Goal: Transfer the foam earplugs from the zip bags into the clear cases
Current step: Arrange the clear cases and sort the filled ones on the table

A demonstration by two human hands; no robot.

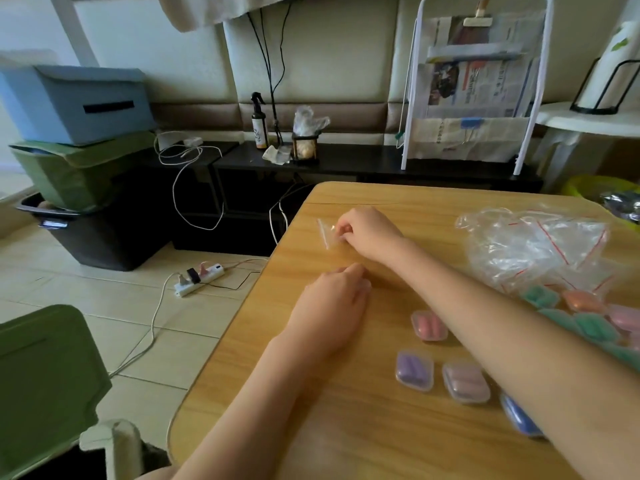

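i'm resting my left hand (334,299) curled on the table (346,427), holding nothing i can see, while my right hand (367,233) is pinching a small zip bag (325,232) flat, likely emptied; filled clear cases (429,325) are waiting rightward

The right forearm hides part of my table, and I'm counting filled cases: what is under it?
A blue case pokes out beneath the right forearm, mostly covered. Green cases show along its far side. Anything else under the arm is hidden.
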